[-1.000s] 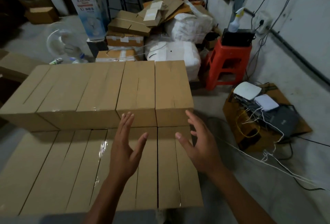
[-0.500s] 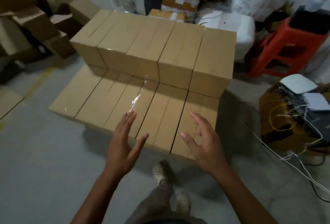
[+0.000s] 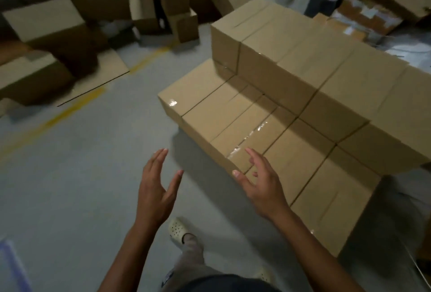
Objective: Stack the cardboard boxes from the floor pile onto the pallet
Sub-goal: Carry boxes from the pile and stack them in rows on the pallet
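Observation:
A neat stack of taped cardboard boxes fills the right half: a low front row (image 3: 286, 152) and a taller back row (image 3: 303, 58) on top. The pallet under them is hidden. A loose pile of cardboard boxes (image 3: 98, 12) lies on the floor at the upper left. My left hand (image 3: 156, 189) is raised over the bare grey floor, fingers straight, holding nothing. My right hand (image 3: 261, 182) hovers with spread fingers just in front of the near left corner of the low row, empty as well.
A yellow line (image 3: 77, 103) crosses the grey floor between the pile and the stack. Flattened cardboard (image 3: 100, 77) lies beside it. More boxes, a fan and wrapped bundles (image 3: 373, 12) crowd the upper right. My foot in a white clog (image 3: 178, 230) stands below my hands.
The view has swung left and pulled back from the stack. The floor pile has come into sight at the upper left. Both hands stay open and empty, now left of the stack's front.

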Available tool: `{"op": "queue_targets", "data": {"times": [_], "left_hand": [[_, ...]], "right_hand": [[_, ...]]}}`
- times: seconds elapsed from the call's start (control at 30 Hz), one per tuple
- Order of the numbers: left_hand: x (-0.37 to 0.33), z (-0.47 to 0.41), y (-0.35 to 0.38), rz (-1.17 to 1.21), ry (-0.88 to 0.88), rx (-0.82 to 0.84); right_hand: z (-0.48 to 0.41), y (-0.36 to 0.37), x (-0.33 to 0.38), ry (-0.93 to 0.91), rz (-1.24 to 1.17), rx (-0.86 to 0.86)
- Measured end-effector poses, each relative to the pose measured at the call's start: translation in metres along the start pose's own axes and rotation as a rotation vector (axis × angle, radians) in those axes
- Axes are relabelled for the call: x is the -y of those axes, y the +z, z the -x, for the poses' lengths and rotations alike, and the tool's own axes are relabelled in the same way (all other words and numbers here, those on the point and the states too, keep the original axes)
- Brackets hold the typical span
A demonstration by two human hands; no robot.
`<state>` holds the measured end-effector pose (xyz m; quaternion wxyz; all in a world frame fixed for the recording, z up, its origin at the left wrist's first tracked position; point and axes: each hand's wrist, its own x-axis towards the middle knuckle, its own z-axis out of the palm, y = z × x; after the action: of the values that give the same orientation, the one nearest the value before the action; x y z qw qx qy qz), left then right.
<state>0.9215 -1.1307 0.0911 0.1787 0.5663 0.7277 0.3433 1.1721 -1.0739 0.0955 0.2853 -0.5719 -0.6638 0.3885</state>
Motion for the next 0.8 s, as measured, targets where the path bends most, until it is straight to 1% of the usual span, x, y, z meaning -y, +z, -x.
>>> {"op": "queue_targets", "data": {"times": [0.13, 0.27, 0.4, 0.57, 0.8], "left_hand": [[0.076, -0.045, -0.039, 0.012, -0.078, 0.004], [0.135, -0.093, -0.090, -0.032, -0.090, -0.025], [0.179, -0.139, -0.136, -0.070, -0.114, -0.079], [0.231, -0.206, -0.172, -0.095, -0.140, -0.148], [0.289, -0.334, -0.220, -0.097, -0.172, -0.283]], "right_hand": [[-0.064, 0.078, 0.040, -0.022, -0.013, 0.035], [-0.121, 0.151, 0.088, -0.070, 0.013, 0.103], [-0.171, 0.210, 0.131, -0.137, 0.055, 0.157], [-0.246, 0.274, 0.168, -0.194, 0.108, 0.212], [-0.383, 0.354, 0.230, -0.284, 0.072, 0.261]]}}
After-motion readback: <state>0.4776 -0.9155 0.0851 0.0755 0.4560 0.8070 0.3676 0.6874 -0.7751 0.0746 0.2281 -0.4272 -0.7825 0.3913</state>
